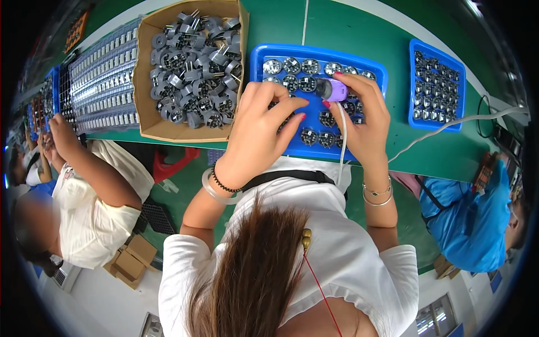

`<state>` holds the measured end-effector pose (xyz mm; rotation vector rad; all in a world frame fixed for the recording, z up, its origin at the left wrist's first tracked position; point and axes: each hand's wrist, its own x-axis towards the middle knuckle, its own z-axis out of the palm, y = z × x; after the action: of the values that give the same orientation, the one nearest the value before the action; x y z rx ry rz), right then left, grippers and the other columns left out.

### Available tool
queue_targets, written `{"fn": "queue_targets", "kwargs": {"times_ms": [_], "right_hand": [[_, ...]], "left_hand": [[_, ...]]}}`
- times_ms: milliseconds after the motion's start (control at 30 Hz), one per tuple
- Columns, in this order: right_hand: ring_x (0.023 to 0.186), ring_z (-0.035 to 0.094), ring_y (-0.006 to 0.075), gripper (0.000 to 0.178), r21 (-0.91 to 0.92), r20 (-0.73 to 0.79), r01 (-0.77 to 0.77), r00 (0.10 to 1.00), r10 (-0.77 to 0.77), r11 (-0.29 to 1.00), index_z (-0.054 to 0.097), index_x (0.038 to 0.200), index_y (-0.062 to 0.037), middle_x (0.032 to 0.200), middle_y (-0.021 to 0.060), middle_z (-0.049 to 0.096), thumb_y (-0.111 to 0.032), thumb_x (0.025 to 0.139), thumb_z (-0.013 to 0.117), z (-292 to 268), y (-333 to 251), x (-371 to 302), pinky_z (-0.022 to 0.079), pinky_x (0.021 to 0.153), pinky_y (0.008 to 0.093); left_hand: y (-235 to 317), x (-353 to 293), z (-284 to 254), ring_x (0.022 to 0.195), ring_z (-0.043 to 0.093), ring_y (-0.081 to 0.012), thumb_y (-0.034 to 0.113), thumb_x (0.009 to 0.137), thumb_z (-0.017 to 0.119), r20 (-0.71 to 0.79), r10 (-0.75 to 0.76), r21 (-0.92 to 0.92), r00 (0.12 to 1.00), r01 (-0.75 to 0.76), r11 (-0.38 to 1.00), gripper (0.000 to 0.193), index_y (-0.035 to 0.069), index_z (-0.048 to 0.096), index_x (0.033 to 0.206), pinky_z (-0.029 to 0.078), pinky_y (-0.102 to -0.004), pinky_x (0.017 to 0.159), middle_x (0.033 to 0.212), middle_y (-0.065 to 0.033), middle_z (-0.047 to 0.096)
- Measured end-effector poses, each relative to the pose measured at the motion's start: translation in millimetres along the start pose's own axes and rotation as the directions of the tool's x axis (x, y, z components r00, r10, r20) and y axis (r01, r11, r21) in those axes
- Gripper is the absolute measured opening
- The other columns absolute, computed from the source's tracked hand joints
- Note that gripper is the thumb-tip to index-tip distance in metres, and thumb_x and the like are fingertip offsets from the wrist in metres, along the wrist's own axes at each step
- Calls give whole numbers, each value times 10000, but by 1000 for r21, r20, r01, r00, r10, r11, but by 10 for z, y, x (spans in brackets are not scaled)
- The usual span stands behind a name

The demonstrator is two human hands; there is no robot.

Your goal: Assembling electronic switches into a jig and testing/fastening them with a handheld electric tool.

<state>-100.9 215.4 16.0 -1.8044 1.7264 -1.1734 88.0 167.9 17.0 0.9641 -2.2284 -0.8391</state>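
Note:
My right hand point(362, 115) is closed around a small purple corded device point(337, 90) with a dark round end. The device's dark end points left, over the blue tray point(383, 78). A white cable point(343, 126) runs down from it past my palm. Rows of round metallic parts with small circuit boards point(307, 83) fill much of the tray. Over the tray's left side hangs my left hand point(261, 126), thumb and forefinger stretched out and a little apart, with nothing visible between their tips. Some round parts lie partly hidden beneath both hands.
Left of the tray stands a cardboard box point(238, 62) heaped with grey round parts with metal pins. Clear plastic trays point(104, 73) of small parts lie beyond it. A second blue tray point(411, 84) sits right. Another cable point(438, 132) crosses the green table point(359, 33). People sit on both sides.

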Motion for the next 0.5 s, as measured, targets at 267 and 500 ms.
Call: {"fn": "queue_targets", "kwargs": {"times_ms": [267,500], "right_hand": [[984,605,244,414,-27,7,-7,1000,7,1000,629,1094,-20,1062,136,617,25,696,738,-20,-66,33,495,840,316],[983,604,268,422,-41,41,51,998,-50,998,639,1081,-27,1069,126,634,20,674,740,0,-97,98,478,860,336]], "left_hand": [[-62,104,127,841,481,-276,19,703,709,-83,-22,37,996,25,999,204,46,654,897,424,-365,748,869,-86,503],[-104,133,182,850,478,-282,20,694,709,-78,-29,37,997,32,999,205,41,653,890,424,-372,761,876,-89,501]]}}
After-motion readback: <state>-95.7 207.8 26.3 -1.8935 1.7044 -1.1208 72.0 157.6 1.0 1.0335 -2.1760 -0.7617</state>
